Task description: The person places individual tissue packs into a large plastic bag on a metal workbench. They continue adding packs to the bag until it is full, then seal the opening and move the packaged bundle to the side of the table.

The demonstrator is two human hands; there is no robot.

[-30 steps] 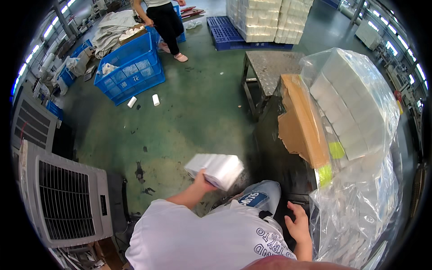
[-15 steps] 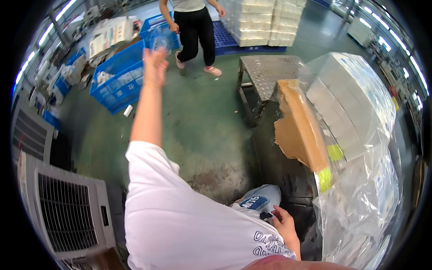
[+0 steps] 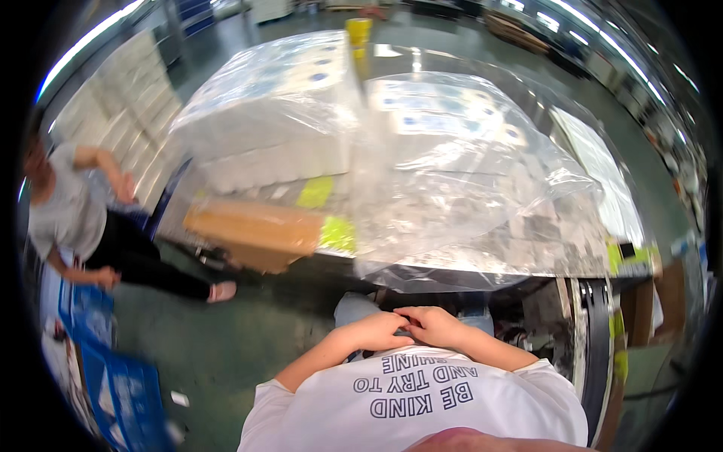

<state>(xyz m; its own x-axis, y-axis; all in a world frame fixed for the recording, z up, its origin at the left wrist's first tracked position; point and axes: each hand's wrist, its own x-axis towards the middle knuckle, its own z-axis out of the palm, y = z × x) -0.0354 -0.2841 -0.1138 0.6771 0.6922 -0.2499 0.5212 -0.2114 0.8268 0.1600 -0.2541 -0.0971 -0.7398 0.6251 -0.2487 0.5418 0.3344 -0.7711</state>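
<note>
My left hand and my right hand meet over my lap, close to the near edge of the work table. The fingers of both are curled in and touch each other. A small dark spot shows between them, but what they hold, if anything, is hidden. Beyond them a loose sheet of clear plastic film hangs over the table edge. Under the film stand white packages with blue round marks, one block at the left and a lower one at the right.
A brown cardboard piece lies along the table's left front edge. Blue crates stand on the floor at the lower left. A co-worker is at the left, before stacked white packs. White sheets lie at the table's right end.
The view has swung right, from the floor and crates to the table. My left arm, stretched out toward the blue crates before, has come back to my lap beside the right hand.
</note>
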